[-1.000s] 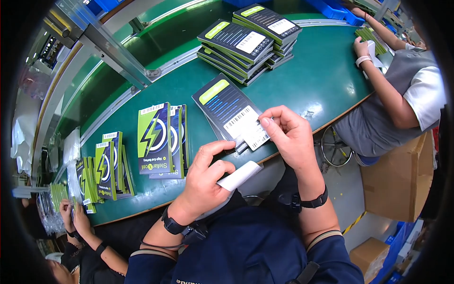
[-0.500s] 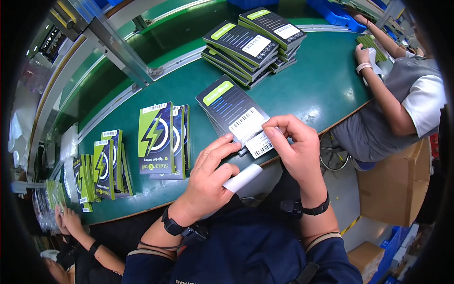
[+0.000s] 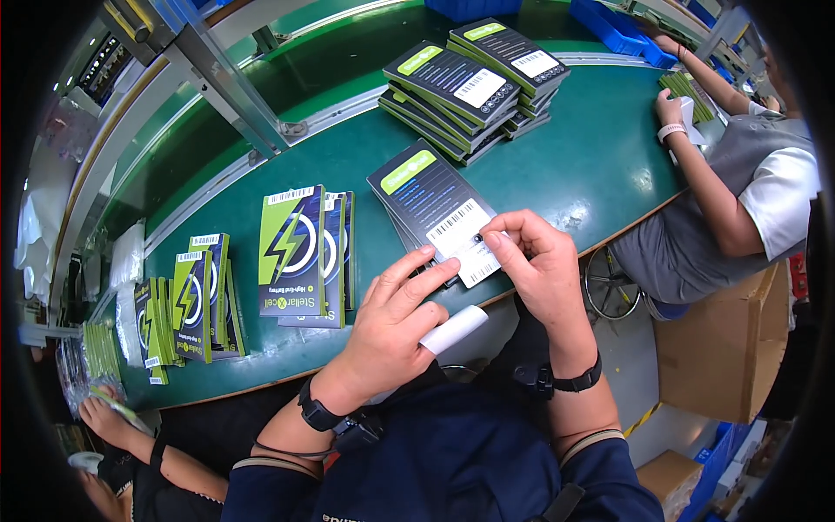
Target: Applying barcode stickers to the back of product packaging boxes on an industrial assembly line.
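Observation:
In front of me a flat black-and-green battery box (image 3: 417,193) lies back side up near the table's front edge, on top of another one. A white barcode label (image 3: 476,268) sits at the box's near end, beside a larger barcode sticker (image 3: 459,224). My right hand (image 3: 546,277) pinches that label's right edge between thumb and index finger. My left hand (image 3: 383,317) rests its outstretched fingertips against the label's left side. Its other fingers are curled around a rolled white label strip (image 3: 457,331), which sticks out below them.
Stacked battery boxes (image 3: 457,83) stand at the back of the green table (image 3: 600,148). More boxes (image 3: 291,252) lie front side up at the left. Co-workers sit at the right (image 3: 722,165) and lower left (image 3: 156,452). A cardboard carton (image 3: 713,339) stands on the floor.
The label's near end now lies flatter, and my left fingertips have moved slightly right onto it. The lower-left co-worker's hand has lifted a thin box. The whole view has shifted slightly.

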Demonstrator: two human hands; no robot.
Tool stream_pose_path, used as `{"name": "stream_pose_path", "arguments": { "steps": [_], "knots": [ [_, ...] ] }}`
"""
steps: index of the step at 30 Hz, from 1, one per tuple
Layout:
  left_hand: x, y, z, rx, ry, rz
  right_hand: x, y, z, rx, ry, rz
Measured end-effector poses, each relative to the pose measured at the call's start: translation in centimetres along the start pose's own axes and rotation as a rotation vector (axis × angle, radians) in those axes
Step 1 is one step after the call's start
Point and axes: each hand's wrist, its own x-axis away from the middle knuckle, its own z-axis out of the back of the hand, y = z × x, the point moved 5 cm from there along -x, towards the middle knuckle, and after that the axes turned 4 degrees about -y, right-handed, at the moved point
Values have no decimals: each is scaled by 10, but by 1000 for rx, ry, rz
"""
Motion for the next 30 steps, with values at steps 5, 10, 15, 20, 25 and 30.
{"name": "stream_pose_path", "arguments": {
  "steps": [5,10,15,20,25,30],
  "knots": [
    [1,0,0,-12,-3,5,0,-2,0,33,0,15],
    [1,-1,-1,-14,-6,4,0,-1,0,114,16,38],
    [0,0,-1,-4,-7,3,-1,0,0,152,17,56],
    [0,0,-1,-5,-15,-5,-4,-1,0,209,21,62],
    [2,0,-1,1,-9,-9,-5,-15,-1,314,37,69],
    [0,0,0,9,-12,-1,-3,-15,-4,393,56,102]
  ]
}}
